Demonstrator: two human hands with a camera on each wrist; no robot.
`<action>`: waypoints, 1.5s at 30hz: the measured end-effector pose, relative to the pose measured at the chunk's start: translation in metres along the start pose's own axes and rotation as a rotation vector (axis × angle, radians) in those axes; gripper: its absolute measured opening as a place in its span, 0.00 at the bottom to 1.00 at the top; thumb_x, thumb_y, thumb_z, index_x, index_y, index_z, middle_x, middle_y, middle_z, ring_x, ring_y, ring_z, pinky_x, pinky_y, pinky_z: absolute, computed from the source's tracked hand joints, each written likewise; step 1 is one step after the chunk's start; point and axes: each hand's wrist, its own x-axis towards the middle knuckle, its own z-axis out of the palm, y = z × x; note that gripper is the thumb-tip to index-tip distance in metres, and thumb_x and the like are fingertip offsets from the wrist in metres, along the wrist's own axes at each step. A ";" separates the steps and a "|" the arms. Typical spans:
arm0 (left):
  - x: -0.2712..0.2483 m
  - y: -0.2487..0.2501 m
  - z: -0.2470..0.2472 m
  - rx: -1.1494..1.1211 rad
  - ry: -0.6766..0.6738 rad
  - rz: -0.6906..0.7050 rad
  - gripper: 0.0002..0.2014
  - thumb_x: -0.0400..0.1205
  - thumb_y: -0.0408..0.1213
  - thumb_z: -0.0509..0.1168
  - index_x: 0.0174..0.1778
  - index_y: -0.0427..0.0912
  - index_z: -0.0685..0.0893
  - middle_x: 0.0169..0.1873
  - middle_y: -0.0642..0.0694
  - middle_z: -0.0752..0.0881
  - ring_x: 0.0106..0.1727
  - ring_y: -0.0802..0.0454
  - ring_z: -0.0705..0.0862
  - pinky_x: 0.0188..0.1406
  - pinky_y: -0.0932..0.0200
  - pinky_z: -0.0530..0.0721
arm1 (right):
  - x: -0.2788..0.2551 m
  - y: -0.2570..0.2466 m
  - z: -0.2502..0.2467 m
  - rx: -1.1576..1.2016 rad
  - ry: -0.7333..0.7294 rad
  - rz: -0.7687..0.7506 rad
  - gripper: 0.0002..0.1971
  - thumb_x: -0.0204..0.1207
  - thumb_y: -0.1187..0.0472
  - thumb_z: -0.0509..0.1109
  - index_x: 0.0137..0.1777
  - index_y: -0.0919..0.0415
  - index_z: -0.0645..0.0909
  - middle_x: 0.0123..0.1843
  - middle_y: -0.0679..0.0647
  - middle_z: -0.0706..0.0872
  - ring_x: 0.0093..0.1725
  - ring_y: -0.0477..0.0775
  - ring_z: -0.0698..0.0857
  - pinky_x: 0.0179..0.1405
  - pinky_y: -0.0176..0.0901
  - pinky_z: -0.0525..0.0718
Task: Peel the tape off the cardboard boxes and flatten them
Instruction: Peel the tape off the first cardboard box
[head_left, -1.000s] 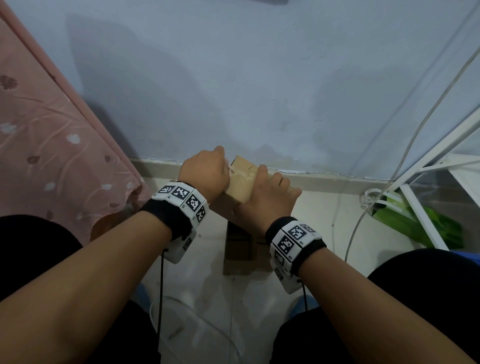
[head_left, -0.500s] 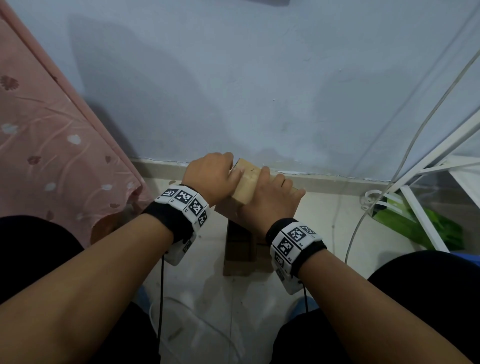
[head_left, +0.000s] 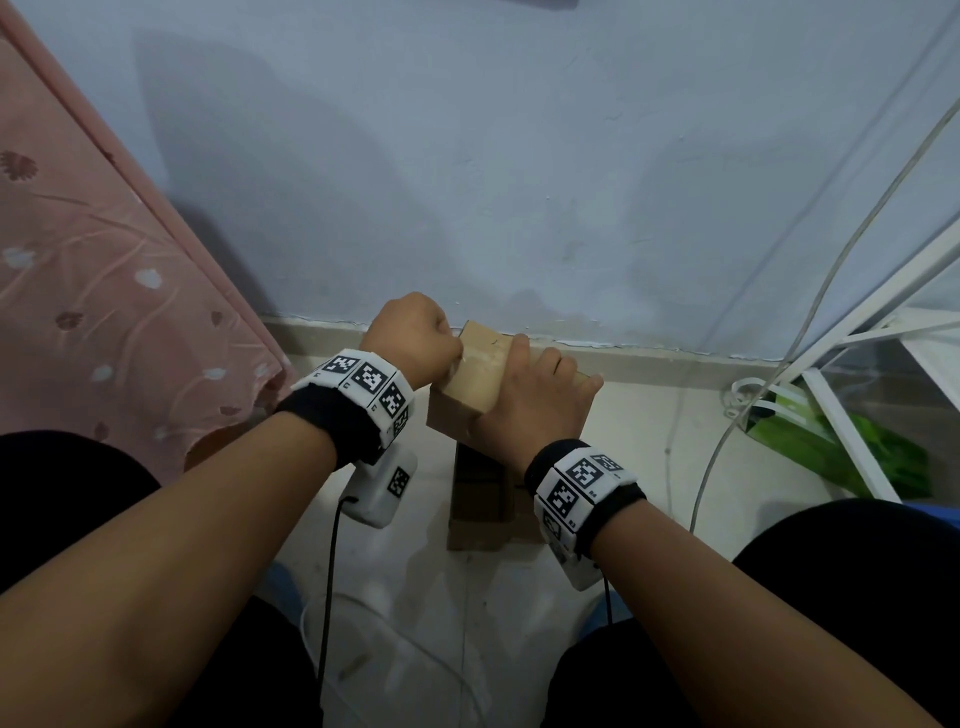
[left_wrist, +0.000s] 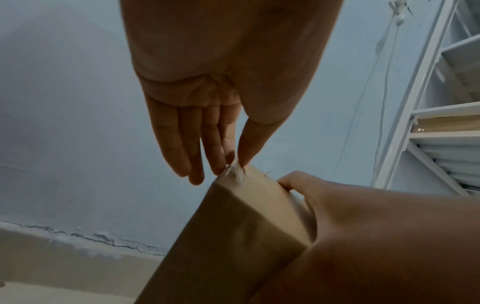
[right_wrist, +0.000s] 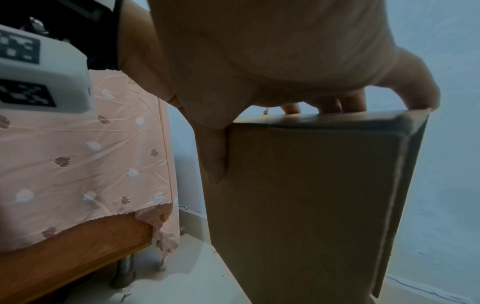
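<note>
A small cardboard box (head_left: 475, 371) is held tilted above the floor, clamped by the right hand (head_left: 524, 400) with thumb on one side and fingers over the top. A bit of clear tape (left_wrist: 235, 173) at its upper corner is pinched by the left hand (head_left: 410, 338). A second cardboard box (head_left: 478, 499) is seen on the floor just below.

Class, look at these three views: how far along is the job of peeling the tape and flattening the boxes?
Done: a flat piece of cardboard lies on the floor, possibly a box already flattened. In hand: the right hand grips the cardboard box, still box-shaped, while the left hand pinches a raised bit of tape at its top corner. Left: peeling the tape away and flattening this box.
</note>
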 end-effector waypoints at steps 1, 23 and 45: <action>0.000 0.000 0.000 -0.011 0.011 0.005 0.06 0.73 0.32 0.69 0.34 0.36 0.90 0.33 0.41 0.90 0.41 0.44 0.88 0.39 0.54 0.86 | 0.000 0.000 0.000 -0.013 0.011 -0.007 0.48 0.64 0.35 0.71 0.83 0.54 0.63 0.66 0.61 0.80 0.66 0.66 0.78 0.73 0.77 0.67; 0.000 -0.002 -0.003 -0.246 -0.098 -0.179 0.13 0.72 0.23 0.58 0.31 0.26 0.89 0.28 0.33 0.90 0.33 0.36 0.92 0.42 0.39 0.93 | -0.004 0.003 -0.003 -0.023 -0.019 -0.040 0.51 0.65 0.34 0.73 0.86 0.54 0.58 0.70 0.61 0.77 0.71 0.66 0.74 0.77 0.82 0.61; -0.010 0.013 0.002 -0.628 -0.057 -0.150 0.07 0.86 0.43 0.65 0.48 0.43 0.80 0.49 0.41 0.87 0.38 0.44 0.91 0.42 0.44 0.91 | 0.006 0.014 -0.005 0.074 -0.024 0.095 0.57 0.61 0.33 0.77 0.85 0.54 0.55 0.72 0.62 0.74 0.74 0.66 0.72 0.73 0.81 0.66</action>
